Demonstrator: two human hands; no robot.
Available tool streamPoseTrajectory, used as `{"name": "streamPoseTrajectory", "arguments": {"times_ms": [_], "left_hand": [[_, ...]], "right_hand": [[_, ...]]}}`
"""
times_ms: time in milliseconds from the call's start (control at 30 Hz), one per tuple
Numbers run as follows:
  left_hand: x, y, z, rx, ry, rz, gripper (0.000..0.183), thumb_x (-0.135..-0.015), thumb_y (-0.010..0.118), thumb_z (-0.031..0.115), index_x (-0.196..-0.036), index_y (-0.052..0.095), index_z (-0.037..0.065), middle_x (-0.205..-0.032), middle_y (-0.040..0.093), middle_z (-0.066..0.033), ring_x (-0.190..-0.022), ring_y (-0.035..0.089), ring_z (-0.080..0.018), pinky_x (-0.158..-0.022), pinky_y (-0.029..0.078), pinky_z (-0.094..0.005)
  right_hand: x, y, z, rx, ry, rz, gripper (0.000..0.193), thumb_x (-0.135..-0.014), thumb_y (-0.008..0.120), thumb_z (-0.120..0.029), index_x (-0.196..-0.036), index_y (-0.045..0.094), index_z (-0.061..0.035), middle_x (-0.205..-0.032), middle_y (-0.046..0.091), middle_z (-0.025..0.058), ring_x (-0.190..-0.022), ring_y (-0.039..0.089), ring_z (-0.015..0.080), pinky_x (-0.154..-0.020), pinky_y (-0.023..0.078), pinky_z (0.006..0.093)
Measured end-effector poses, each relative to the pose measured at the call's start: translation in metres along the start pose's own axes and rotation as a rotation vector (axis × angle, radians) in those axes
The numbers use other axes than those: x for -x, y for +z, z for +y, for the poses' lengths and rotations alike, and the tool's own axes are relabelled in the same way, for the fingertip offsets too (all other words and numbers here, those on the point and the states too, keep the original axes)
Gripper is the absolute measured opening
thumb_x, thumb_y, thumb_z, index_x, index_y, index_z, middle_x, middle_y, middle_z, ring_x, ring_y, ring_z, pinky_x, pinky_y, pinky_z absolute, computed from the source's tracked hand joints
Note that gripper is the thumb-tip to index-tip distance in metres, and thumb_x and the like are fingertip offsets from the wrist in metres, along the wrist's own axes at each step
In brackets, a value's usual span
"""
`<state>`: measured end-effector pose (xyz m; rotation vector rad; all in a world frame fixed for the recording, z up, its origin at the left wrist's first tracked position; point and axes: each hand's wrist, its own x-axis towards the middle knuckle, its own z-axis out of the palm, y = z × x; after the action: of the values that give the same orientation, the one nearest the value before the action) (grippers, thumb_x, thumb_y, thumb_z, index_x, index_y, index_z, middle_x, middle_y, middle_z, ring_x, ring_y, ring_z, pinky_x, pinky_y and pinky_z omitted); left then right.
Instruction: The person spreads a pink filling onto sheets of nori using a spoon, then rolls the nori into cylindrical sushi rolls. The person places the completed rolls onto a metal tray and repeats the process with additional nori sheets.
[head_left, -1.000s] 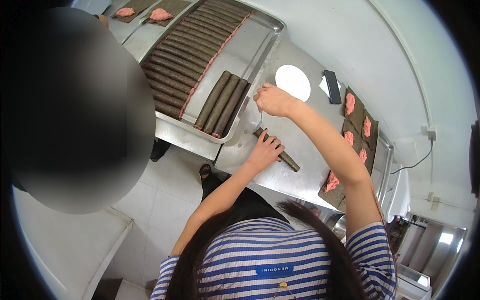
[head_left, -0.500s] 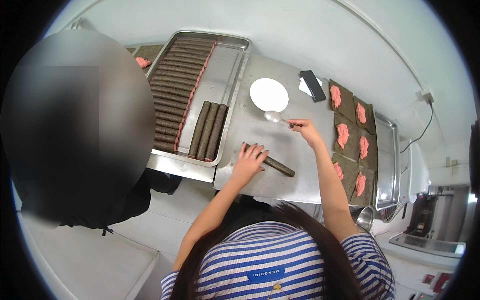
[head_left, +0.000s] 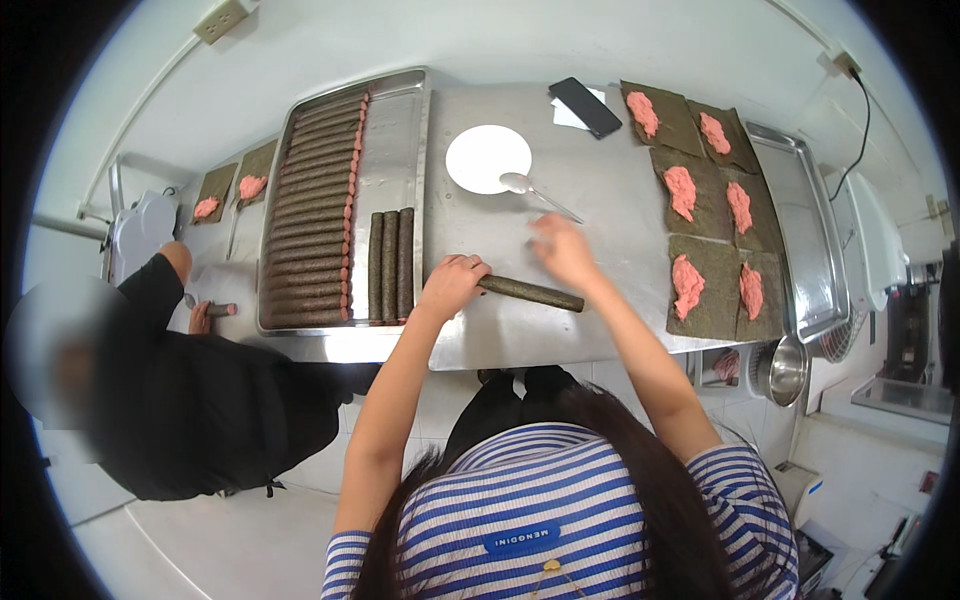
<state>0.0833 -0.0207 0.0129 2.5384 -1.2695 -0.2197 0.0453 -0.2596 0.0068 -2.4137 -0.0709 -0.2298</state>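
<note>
A long dark seaweed roll [head_left: 532, 293] lies on the steel table [head_left: 600, 200] in front of me. My left hand [head_left: 452, 283] grips its left end with curled fingers. My right hand [head_left: 562, 250] hovers just above the roll's middle, blurred, with nothing in it. A metal spoon [head_left: 538, 191] lies on the table beyond it, its bowl next to a white round plate [head_left: 485, 157].
A steel tray [head_left: 395, 130] on the left holds several finished rolls [head_left: 315, 215], with three more [head_left: 390, 262] beside them. Seaweed sheets with pink paste [head_left: 700, 280] lie on the right, and a black phone [head_left: 586, 106] at the back. A co-worker in black [head_left: 200, 400] stands at left.
My right hand has let go of the spoon beside the plate and come back toward the roll. My left hand has stayed on the roll's end.
</note>
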Motion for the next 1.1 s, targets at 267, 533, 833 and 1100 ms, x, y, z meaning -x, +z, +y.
{"name": "streamPoseTrajectory", "arguments": {"times_ms": [267,533,833,1100], "left_hand": [[-0.01,-0.014,-0.003,-0.072,0.076,-0.099,0.027,-0.068,0.075,0.017,-0.092,0.065,0.012,-0.089,0.064,-0.003,-0.091,0.062,-0.0217,-0.087,0.045,-0.0359],[0.003,-0.023,0.013,-0.03,0.01,-0.163,0.027,-0.071,0.074,0.02,-0.094,0.065,0.01,-0.091,0.065,-0.0053,-0.089,0.062,-0.0252,-0.086,0.045,-0.0378],[0.031,-0.008,0.027,-0.01,-0.046,-0.122,0.029,-0.07,0.076,0.02,-0.094,0.066,0.009,-0.089,0.065,-0.0068,-0.086,0.062,-0.0266,-0.082,0.045,-0.0374],[0.045,-0.009,0.039,0.009,-0.141,-0.167,0.03,-0.07,0.076,0.021,-0.095,0.066,0.008,-0.09,0.066,-0.0078,-0.085,0.063,-0.0278,-0.078,0.046,-0.0396]], "right_hand": [[0.056,0.052,-0.043,0.375,-0.091,-0.174,0.015,-0.078,0.057,-0.006,-0.092,0.059,0.0016,-0.094,0.056,0.0137,-0.093,0.056,0.0292,-0.081,0.049,0.0381],[0.095,0.023,-0.018,0.331,0.007,-0.124,0.014,-0.078,0.053,-0.004,-0.088,0.061,0.0013,-0.091,0.057,0.0139,-0.094,0.057,0.0282,-0.083,0.05,0.0364],[0.112,-0.024,-0.01,0.159,0.028,-0.199,0.034,-0.069,0.074,-0.012,-0.098,0.061,-0.0015,-0.101,0.056,0.0127,-0.101,0.055,0.0309,-0.088,0.047,0.0397],[0.084,0.026,-0.03,0.059,-0.262,-0.328,0.025,-0.071,0.064,-0.002,-0.095,0.062,-0.0019,-0.099,0.057,0.0118,-0.1,0.055,0.0294,-0.088,0.047,0.038]]}}
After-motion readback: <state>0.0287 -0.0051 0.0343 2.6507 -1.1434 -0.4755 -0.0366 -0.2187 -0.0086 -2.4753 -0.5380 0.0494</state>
